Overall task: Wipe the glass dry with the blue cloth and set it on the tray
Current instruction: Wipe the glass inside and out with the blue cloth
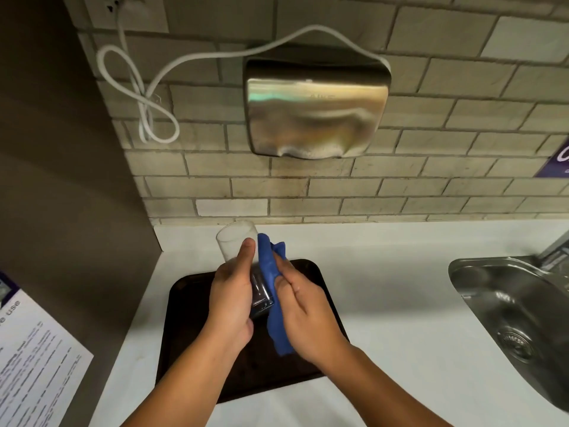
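Note:
My left hand (pixel 231 298) grips a clear glass (pixel 236 241) around its middle and holds it above the dark tray (pixel 184 328), mouth pointing away from me. Its thick base shows between my two hands. My right hand (pixel 308 315) presses the blue cloth (pixel 271 272) against the right side of the glass. The cloth runs from beside my left thumb tip down past my right palm. The tray lies flat on the white counter (pixel 400 303), below both hands.
A steel sink (pixel 508 303) is set into the counter at the right. A metal hand dryer (pixel 317 106) with a white cord hangs on the tiled wall behind. A dark side wall with a printed notice (pixel 34 365) stands at the left.

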